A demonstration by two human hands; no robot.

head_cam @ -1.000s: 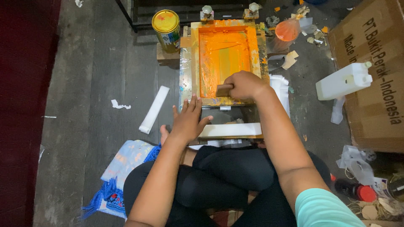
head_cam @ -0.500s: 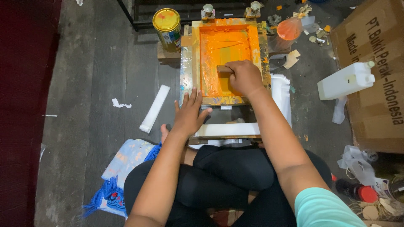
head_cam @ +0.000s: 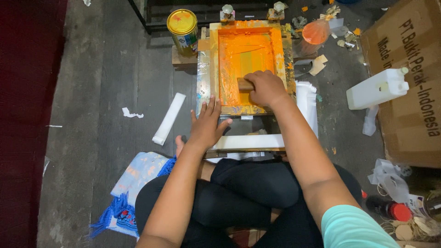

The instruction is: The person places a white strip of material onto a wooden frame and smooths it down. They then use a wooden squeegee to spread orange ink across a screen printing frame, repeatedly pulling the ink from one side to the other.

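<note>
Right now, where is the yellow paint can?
In the head view, the yellow paint can stands on the floor at the top, just left of the orange-inked printing frame, far beyond the left hand.

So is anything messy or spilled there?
Yes. Orange ink is smeared over the wooden printing frame's rim, beyond the mesh. Torn white paper scraps lie on the grey floor, and a white strip lies askew.

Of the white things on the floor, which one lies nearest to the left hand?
The long white strip, lying just left of the left hand. The white jug stands far off by the cardboard box.
</note>
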